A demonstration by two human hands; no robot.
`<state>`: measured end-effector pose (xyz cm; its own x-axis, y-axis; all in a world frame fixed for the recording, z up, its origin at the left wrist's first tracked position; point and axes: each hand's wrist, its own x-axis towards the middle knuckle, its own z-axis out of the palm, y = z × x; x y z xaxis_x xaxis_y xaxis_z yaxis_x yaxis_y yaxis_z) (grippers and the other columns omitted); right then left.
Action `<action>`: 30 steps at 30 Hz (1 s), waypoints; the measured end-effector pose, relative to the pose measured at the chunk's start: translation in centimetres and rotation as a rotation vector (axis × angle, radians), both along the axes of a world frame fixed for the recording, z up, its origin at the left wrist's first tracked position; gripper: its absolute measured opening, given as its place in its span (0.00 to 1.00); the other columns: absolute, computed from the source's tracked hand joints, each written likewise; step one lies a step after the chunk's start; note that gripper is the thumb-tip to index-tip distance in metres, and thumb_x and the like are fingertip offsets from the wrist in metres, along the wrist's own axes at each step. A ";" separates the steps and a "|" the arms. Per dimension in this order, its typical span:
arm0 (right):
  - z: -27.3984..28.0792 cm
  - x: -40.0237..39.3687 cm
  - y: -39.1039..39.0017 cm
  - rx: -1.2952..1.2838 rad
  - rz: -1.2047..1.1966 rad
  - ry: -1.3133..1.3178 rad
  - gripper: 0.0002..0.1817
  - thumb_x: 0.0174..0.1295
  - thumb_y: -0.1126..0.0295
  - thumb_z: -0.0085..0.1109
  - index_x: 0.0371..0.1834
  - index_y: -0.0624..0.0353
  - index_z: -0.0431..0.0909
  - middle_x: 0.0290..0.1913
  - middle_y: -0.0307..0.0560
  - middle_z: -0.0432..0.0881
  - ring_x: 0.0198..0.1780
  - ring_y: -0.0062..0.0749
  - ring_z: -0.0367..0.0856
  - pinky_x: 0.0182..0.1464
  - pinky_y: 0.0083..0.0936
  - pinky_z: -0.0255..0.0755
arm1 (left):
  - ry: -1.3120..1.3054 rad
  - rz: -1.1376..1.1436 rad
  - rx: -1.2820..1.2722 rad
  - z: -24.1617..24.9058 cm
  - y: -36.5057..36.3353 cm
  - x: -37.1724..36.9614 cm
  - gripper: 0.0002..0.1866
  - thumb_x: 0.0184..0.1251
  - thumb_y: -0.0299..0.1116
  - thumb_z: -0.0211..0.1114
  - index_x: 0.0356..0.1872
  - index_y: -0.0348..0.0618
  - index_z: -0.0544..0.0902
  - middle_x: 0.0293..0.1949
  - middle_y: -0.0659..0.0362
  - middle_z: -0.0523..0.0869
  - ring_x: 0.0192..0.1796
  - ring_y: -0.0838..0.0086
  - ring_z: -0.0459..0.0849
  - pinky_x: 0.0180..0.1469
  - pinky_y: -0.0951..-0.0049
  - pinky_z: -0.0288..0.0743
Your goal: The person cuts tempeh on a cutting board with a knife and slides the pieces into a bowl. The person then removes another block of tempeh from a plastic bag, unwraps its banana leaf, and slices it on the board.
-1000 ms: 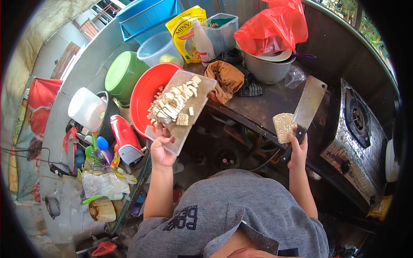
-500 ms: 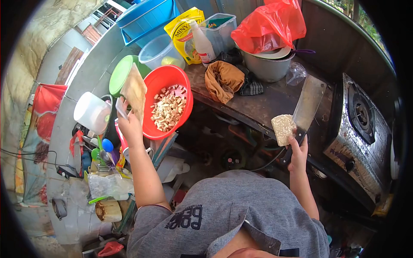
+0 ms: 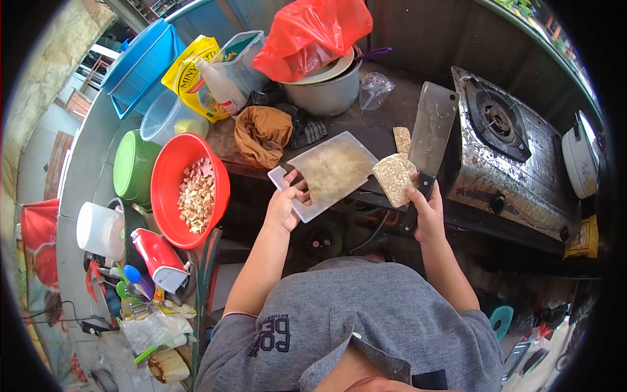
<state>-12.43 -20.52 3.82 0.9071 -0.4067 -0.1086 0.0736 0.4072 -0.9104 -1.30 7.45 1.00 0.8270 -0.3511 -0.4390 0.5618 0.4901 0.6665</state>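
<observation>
My left hand (image 3: pixel 285 204) is closed on the handle end of a worn, whitish cutting board (image 3: pixel 336 166), its face bare and stained. My right hand (image 3: pixel 428 210) grips the black handle of a cleaver (image 3: pixel 432 127), blade pointing up and away. The same hand pinches a slab of tempeh (image 3: pixel 394 179) against it. Just behind that slab shows a smaller tempeh piece (image 3: pixel 402 138), apparently on the dark table. To the left, a red basin (image 3: pixel 221 189) holds many small cubes of cut tempeh (image 3: pixel 197 199).
A gas stove (image 3: pixel 516 144) stands at right. Behind are a grey pot (image 3: pixel 330 95) under a red plastic bag (image 3: pixel 320 36), a brown cloth (image 3: pixel 261 137), a white bottle (image 3: pixel 225 91) and a yellow pouch (image 3: pixel 189 75). Utensils (image 3: pixel 134 287) crowd the lower left.
The cutting board has moved from beside the red basin, where it was tilted on edge, to over the table's front edge, lying flatter. The view has turned right. Cleaver and tempeh stay in my right hand.
</observation>
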 end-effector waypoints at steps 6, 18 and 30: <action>-0.8 1.9 -0.5 -0.056 0.049 0.005 0.17 0.59 0.76 0.60 0.51 0.60 0.70 0.43 0.36 0.73 0.45 0.19 0.71 0.50 0.19 0.67 | -0.683 0.385 1.127 -4.9 -3.5 0.4 0.45 0.52 0.22 0.64 0.73 0.43 0.52 0.64 0.42 0.64 0.66 0.50 0.67 0.69 0.57 0.60; -2.5 9.3 0.1 -0.771 0.357 -0.467 0.19 0.51 0.79 0.62 0.47 0.61 0.71 0.62 0.56 0.67 0.61 0.46 0.70 0.58 0.34 0.69 | -1.088 -0.583 0.664 2.8 -8.2 6.0 0.59 0.46 0.30 0.80 0.76 0.52 0.46 0.67 0.51 0.67 0.67 0.64 0.70 0.64 0.60 0.68; -1.5 5.7 -1.7 -0.942 0.250 -0.252 0.18 0.53 0.73 0.64 0.47 0.61 0.75 0.62 0.55 0.69 0.60 0.49 0.73 0.58 0.35 0.71 | -1.292 -0.255 1.069 0.0 -8.2 4.6 0.23 0.50 0.34 0.75 0.48 0.42 0.79 0.46 0.50 0.83 0.48 0.58 0.83 0.50 0.66 0.75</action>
